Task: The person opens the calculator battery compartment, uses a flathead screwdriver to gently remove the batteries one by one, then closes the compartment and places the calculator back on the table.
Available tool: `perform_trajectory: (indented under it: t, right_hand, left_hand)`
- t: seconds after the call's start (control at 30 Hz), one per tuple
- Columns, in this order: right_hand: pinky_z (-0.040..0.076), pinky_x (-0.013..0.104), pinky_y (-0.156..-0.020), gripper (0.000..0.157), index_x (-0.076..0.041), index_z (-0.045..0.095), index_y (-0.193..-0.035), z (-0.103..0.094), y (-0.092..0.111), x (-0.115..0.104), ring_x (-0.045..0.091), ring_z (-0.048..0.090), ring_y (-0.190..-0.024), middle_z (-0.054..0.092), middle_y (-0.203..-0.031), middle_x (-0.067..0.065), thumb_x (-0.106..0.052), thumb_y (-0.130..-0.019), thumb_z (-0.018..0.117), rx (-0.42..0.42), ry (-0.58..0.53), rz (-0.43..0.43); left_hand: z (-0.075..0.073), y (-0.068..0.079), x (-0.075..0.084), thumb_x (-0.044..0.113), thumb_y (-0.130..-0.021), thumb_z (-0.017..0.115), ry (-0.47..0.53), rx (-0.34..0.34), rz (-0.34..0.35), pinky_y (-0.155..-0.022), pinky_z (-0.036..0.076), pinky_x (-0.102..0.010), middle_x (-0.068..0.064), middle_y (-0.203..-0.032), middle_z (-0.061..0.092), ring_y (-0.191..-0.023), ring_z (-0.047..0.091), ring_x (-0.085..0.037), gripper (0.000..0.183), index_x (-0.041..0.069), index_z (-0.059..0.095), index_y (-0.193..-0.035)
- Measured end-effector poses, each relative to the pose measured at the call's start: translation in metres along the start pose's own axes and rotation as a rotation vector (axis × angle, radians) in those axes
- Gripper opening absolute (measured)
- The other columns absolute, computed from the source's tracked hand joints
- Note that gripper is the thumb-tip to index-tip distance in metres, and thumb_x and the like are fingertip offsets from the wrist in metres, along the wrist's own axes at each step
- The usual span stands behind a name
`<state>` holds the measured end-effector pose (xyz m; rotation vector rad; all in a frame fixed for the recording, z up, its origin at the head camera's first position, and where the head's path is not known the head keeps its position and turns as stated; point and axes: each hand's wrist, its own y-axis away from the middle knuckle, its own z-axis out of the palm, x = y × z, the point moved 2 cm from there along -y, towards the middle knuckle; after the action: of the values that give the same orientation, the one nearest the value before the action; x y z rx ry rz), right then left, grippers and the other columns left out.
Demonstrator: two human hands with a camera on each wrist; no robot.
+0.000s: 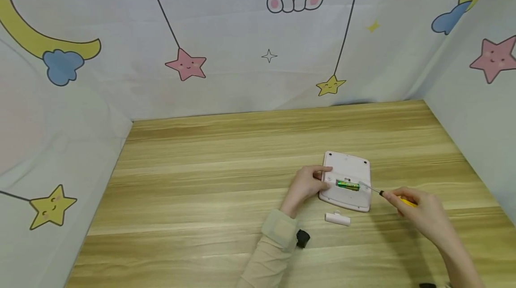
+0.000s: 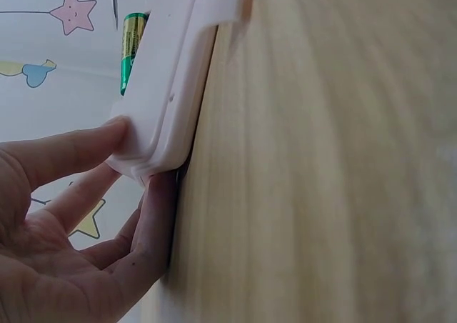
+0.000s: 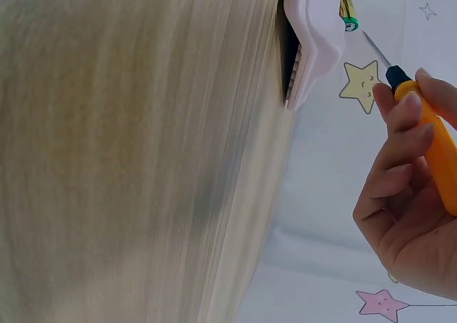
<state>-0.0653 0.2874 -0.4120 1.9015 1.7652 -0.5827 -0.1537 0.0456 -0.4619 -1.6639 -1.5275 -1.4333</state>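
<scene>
A pale pink calculator (image 1: 346, 167) lies back side up on the table, its battery slot uncovered. In the slot sits a green and gold battery (image 1: 348, 185). My left hand (image 1: 307, 185) grips the calculator's left edge; the left wrist view shows the thumb (image 2: 86, 148) on the back and fingers at the edge and underneath. My right hand (image 1: 421, 212) holds a screwdriver (image 3: 430, 137) by its orange-yellow handle. Its thin metal tip points at the right end of the battery, close beside it in the head view. The loose battery cover (image 1: 337, 219) lies just in front of the calculator.
The wood-grain table (image 1: 201, 180) has printed cloth walls (image 1: 242, 91) at its back and both sides. A small black object (image 1: 303, 238) shows beside the left sleeve (image 1: 268, 252). Another dark piece (image 1: 427, 285) is at the bottom edge near the right forearm.
</scene>
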Motion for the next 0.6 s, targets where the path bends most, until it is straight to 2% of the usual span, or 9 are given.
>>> perform_trajectory:
  t: [0.2,0.6]
  right_hand:
    - [0.035,0.022,-0.056,0.021,-0.014,0.069,-0.091,0.0004,-0.0008,0.0001,0.000,0.050,-0.058,0.062,-0.060,-0.002,-0.035,-0.091,0.064,0.039,-0.003,-0.015]
    - [0.036,0.022,-0.055,0.027,-0.007,0.064,-0.098,0.0012,-0.0022,0.0030,-0.002,0.046,-0.065,0.064,-0.076,-0.002,-0.034,-0.091,0.064,0.043,-0.001,0.010]
  left_hand:
    - [-0.0006,0.0000,0.0007,0.002,-0.076,0.076,-0.004,-0.003,0.004,-0.055,0.041,-0.017,-0.001,-0.080,0.060,-0.068,0.048,-0.007,0.041,0.017,0.072,-0.114]
    - [-0.0007,0.0008,0.0017,0.001,-0.077,0.075,0.019,-0.005,-0.010,-0.054,0.040,-0.017,0.002,-0.076,0.056,-0.066,0.046,-0.007,0.041,0.016,0.072,-0.115]
